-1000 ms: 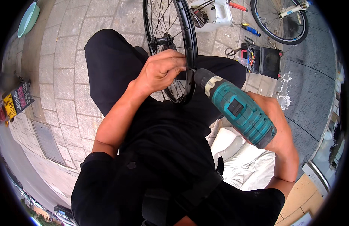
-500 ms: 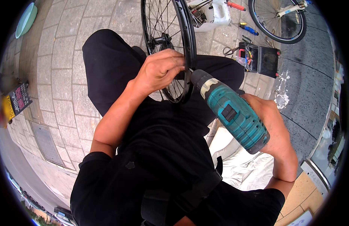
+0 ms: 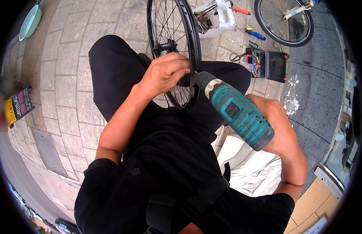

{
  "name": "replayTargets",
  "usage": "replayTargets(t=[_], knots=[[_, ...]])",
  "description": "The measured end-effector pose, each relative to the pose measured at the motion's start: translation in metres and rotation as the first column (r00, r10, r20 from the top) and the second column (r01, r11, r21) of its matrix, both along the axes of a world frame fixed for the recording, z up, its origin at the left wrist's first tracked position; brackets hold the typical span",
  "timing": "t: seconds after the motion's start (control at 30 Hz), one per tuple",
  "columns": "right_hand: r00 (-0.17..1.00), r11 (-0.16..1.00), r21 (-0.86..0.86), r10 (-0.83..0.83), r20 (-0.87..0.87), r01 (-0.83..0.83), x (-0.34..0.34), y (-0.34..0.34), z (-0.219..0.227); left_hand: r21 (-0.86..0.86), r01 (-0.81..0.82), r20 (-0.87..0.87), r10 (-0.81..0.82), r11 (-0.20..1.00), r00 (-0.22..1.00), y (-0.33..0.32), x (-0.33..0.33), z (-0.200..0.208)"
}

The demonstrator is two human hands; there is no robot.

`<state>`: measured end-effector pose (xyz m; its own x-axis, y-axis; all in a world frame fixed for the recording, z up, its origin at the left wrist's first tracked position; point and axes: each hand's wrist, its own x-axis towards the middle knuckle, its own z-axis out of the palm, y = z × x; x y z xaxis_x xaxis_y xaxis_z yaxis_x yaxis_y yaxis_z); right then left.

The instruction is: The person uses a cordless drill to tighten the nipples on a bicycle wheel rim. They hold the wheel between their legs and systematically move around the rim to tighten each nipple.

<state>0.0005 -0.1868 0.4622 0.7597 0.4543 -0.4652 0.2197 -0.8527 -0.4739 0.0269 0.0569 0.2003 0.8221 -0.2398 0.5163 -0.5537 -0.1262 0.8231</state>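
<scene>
A black bicycle wheel (image 3: 194,43) without a tyre stands upright between my knees, its spokes running to a black hub (image 3: 170,45). My left hand (image 3: 165,74) is closed at the inner side of the rim, thumb and fingers pinched together among the spokes. What exactly lies between the fingertips is hidden. My right hand (image 3: 272,117) grips a teal and black cordless drill (image 3: 239,111) from its right side; the handle and most of the fingers are out of sight behind the body. The drill's nose meets the outer face of the rim, opposite my left fingertips.
Beyond the wheel is a cut-open white plastic container (image 3: 224,19) with tools in it. To the right lie a blue screwdriver-like tool (image 3: 256,34) and an open black toolbox (image 3: 275,64). Another bicycle wheel (image 3: 263,25) stands behind them. A green basin (image 3: 30,23) is far left.
The drill and my right hand have shifted slightly forward and left, and the bit that showed beside the rim is now hidden. My left hand stays at the rim.
</scene>
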Motion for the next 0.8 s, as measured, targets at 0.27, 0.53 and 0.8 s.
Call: replayTargets(t=[0.27,0.53,0.8], knots=[[1.000,0.999,0.040,-0.011,0.019,0.011,-0.007,0.002,-0.007,-0.157,-0.116,-0.090,0.103,0.981,0.991,0.017,0.010,0.007],[0.997,0.996,0.088,0.015,0.082,-0.022,-0.017,-0.004,-0.016,-0.159,-0.059,-0.223,0.022,0.986,0.975,0.015,0.023,0.003],[0.985,0.978,0.195,-0.101,0.137,0.073,-0.048,-0.026,-0.022,-0.141,-0.074,-0.177,0.048,0.987,0.983,0.020,0.008,0.004]])
